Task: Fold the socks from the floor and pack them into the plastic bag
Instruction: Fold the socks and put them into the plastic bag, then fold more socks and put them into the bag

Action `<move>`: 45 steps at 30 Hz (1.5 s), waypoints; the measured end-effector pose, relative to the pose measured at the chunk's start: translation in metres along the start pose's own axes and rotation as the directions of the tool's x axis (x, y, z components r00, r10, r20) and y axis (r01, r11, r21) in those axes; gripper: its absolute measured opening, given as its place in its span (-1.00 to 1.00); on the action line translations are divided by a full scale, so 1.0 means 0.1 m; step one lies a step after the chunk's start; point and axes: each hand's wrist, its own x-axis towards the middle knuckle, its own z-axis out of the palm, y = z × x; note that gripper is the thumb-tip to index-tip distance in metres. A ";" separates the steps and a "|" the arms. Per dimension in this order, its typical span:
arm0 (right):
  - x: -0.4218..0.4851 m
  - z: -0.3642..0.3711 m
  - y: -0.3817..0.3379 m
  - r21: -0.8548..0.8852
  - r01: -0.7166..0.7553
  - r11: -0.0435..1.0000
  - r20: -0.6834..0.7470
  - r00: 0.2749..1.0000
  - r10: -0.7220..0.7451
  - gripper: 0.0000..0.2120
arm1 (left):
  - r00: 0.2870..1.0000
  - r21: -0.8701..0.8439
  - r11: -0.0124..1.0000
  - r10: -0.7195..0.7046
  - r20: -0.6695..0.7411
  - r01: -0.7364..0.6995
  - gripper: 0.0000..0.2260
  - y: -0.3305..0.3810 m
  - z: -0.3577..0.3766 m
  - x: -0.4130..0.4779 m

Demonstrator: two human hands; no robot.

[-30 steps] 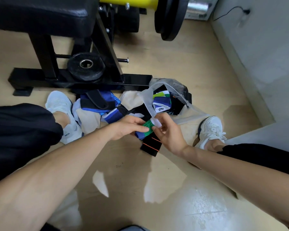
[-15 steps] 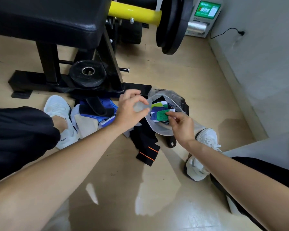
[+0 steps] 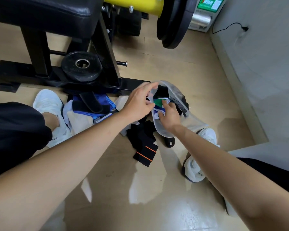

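Since half a second ago right hand (image 3: 169, 116) has gone further into the mouth of the plastic bag (image 3: 160, 130), green-and-blue folded sock (image 3: 158, 104) going in with it; a second ago both hands were still working that sock low over the floor, outside the bag. Right fingers are closed around the sock, thumb and fingertips pinched on it, sock now sitting inside the bag opening on top of other dark and white socks already packed there. Left hand (image 3: 138, 104) holds the near rim of the bag, fingers pinched on the translucent plastic and lifting it so the mouth stays open. Bag lies on the wooden floor (image 3: 157, 189) between the person's two white shoes, nearer the right shoe (image 3: 198, 167). Black sock with orange stripes (image 3: 145, 147) lies flat on the floor just in front of the bag, not yet folded. Left of it a heap of blue, black and beige fabric (image 3: 90, 110) sits beside the left shoe (image 3: 50, 112), touching the base of the black weight bench (image 3: 57, 39). Small weight plate (image 3: 81, 65) rests on the bench frame behind the heap; big plate on yellow bar (image 3: 172, 22) further back
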 end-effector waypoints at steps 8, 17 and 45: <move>0.73 0.01 -0.02 -0.217 -0.090 0.972 0.068 0.992 0.107 -0.39 | 0.999 -0.069 0.997 0.018 -0.029 -0.020 -0.39 -0.01 -0.01 0.21; 0.58 0.01 -0.02 -0.108 -0.020 0.994 0.341 0.938 0.055 -0.43 | 0.998 -0.090 0.994 -0.067 0.017 0.068 -0.58 -0.16 -0.23 0.07; 0.22 1.58 -1.33 -0.043 0.345 0.938 0.333 0.890 -0.312 -0.32 | 0.685 0.463 0.552 -0.704 -0.189 0.694 -0.22 -1.89 -1.21 -0.95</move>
